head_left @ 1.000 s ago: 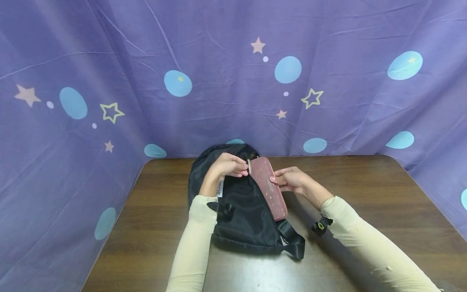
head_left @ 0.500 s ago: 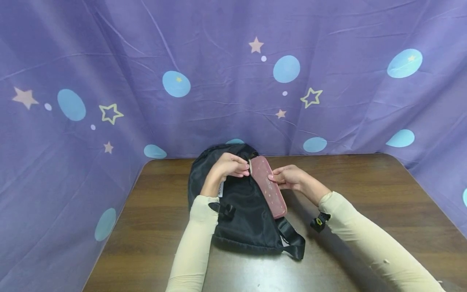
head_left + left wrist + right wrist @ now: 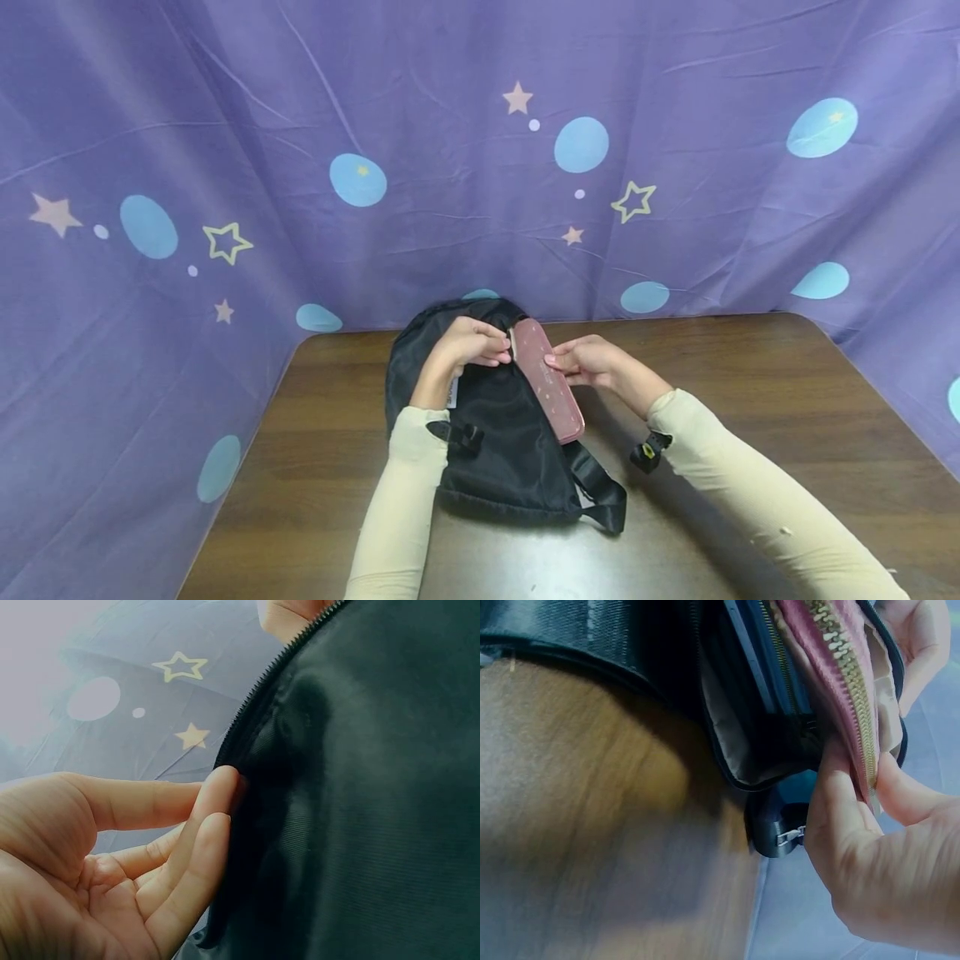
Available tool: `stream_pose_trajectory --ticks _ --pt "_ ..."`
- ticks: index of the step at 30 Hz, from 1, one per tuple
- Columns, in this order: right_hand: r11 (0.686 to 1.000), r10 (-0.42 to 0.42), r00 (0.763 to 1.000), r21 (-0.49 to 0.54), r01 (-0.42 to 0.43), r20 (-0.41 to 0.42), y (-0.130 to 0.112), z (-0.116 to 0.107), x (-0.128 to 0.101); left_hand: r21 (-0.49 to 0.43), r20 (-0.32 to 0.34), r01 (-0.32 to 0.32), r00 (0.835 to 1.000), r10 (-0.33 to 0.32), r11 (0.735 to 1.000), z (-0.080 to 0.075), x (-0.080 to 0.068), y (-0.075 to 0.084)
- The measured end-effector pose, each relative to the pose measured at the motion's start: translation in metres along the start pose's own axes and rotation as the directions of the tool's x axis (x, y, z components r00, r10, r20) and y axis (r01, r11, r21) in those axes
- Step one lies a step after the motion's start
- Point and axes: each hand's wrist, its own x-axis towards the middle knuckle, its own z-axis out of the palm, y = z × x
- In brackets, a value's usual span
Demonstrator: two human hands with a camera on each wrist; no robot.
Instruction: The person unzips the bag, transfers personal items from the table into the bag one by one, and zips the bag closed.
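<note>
Now | left hand (image 3: 467, 346) pinches black nylon bag (image 3: 495, 433) | right hand (image 3: 588, 364) grips oblong pink zippered pouch (image 3: 546, 379)

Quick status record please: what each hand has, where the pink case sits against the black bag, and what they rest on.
left hand: holds the edge of the black bag at its opening
right hand: pinches the pink zip case along its zipper edge
case position: slanted, lower edge in the bag's opening, most of it outside
surface: wooden table
backdrop: purple cloth
</note>
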Motion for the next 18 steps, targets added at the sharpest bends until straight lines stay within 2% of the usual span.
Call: stream_pose_trajectory --ticks 5,18 --pt "1.0 0.001 1.0 -0.003 -0.001 0.023 -0.004 0.0 0.001 -0.015 -0.003 -0.003 1.0 0.003 1.0 0.0 -0.004 0.002" --pt "1.0 0.029 0.997 -0.003 -0.029 0.076 0.001 0.019 0.005 -0.029 -0.006 -0.008 1.0 0.007 1.0 -0.002 -0.008 0.003"
